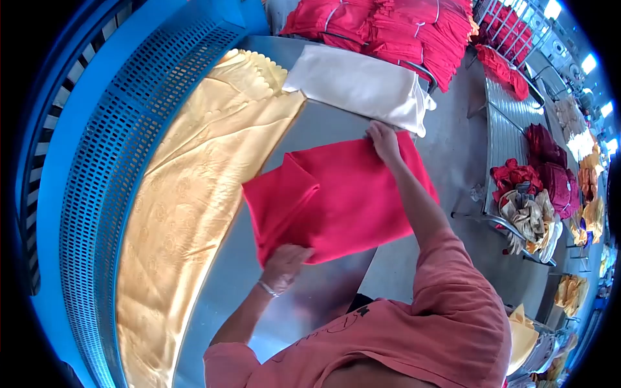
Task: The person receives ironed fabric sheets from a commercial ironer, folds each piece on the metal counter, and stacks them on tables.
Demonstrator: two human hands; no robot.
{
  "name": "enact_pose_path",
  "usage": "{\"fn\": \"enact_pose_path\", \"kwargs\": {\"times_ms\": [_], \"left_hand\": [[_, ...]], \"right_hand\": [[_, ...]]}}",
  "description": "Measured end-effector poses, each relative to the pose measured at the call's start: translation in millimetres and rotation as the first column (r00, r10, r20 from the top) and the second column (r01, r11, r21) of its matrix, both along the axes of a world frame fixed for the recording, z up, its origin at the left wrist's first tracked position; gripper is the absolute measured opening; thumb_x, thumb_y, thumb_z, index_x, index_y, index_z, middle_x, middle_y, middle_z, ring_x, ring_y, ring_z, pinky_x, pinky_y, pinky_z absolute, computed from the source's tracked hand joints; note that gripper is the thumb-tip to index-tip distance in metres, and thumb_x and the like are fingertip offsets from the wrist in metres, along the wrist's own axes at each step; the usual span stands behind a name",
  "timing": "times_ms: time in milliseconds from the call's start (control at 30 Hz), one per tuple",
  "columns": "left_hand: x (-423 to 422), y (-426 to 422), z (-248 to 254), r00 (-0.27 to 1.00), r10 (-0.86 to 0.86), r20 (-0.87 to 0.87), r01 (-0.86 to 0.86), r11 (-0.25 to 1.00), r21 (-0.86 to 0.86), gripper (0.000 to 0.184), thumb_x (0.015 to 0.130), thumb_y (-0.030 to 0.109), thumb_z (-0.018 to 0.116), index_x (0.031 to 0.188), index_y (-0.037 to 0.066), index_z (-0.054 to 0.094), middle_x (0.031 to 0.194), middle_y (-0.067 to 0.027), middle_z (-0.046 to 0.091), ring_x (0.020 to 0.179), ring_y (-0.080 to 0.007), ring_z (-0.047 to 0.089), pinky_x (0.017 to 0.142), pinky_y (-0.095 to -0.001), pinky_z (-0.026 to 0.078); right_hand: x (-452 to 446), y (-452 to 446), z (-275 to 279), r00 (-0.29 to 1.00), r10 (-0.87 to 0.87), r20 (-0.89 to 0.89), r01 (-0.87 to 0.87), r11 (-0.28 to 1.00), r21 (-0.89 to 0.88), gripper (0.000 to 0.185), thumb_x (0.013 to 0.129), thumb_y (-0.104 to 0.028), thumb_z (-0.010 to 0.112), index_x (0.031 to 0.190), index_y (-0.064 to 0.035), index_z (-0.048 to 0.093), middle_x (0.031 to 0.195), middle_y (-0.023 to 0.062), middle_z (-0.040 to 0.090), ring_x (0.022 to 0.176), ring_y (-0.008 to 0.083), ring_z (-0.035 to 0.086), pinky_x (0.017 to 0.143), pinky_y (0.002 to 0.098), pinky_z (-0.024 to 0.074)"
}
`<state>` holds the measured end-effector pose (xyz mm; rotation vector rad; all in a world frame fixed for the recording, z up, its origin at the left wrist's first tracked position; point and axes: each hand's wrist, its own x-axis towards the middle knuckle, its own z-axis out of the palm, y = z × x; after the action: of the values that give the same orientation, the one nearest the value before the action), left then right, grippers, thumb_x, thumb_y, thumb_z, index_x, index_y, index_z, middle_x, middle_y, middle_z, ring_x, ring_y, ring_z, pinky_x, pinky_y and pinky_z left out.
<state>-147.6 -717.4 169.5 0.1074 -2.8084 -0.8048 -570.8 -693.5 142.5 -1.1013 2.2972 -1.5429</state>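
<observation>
A red folded cloth lies across the metal table in front of me, its left end turned over in a loose flap. My left hand grips the near edge of this cloth toward its left corner, fingers partly hidden by the fabric. At the far edge, my right hand is closed on the cloth near its right end. Just beyond the right hand sits a folded white cloth. A long gold cloth with a scalloped end lies spread on the left.
A blue perforated panel borders the table's left side. Tied bundles of red cloth are stacked behind. To the right, across the floor, a metal rack table holds piles of red and cream cloth.
</observation>
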Motion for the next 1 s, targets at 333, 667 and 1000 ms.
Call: {"fn": "enact_pose_path", "kwargs": {"times_ms": [333, 667, 1000], "left_hand": [[-87.3, -71.9, -10.6, 0.965, 0.238, -0.106, -0.259, 0.925, -0.279, 0.042, 0.071, 0.01, 0.06, 0.113, 0.016, 0.055, 0.121, -0.0083, 0.046, 0.114, -0.0297, 0.041, 0.097, -0.0514, 0.029], [125.2, -79.8, -36.5, 0.368, 0.925, -0.094, -0.838, 0.286, -0.465, 0.052, 0.073, 0.013, 0.054, 0.124, 0.012, 0.045, 0.131, -0.0092, 0.038, 0.121, -0.0294, 0.035, 0.097, -0.049, 0.029], [284.0, -3.0, -20.2, 0.379, 0.911, -0.164, -0.925, 0.369, -0.089, 0.034, 0.063, 0.003, 0.05, 0.095, 0.002, 0.06, 0.088, -0.0154, 0.059, 0.084, -0.0352, 0.058, 0.074, -0.0404, 0.049]], "right_hand": [[147.8, 62.2, 27.0, 0.739, 0.362, -0.568, -0.094, 0.891, 0.444, 0.044, 0.082, -0.039, 0.053, 0.118, -0.014, 0.051, 0.13, 0.0079, 0.041, 0.125, 0.0283, 0.031, 0.098, 0.0471, 0.0246], [97.4, -18.3, -14.4, 0.703, 0.217, -0.677, 0.146, 0.888, 0.436, 0.043, 0.089, -0.038, 0.042, 0.124, -0.0135, 0.046, 0.133, 0.0058, 0.04, 0.126, 0.0263, 0.03, 0.101, 0.0458, 0.0215], [315.6, -15.0, 15.3, 0.215, 0.492, 0.843, -0.626, 0.732, -0.268, 0.048, 0.09, -0.04, 0.045, 0.12, -0.0028, 0.045, 0.111, 0.0145, 0.056, 0.101, 0.0239, 0.056, 0.08, 0.0371, 0.0492]]}}
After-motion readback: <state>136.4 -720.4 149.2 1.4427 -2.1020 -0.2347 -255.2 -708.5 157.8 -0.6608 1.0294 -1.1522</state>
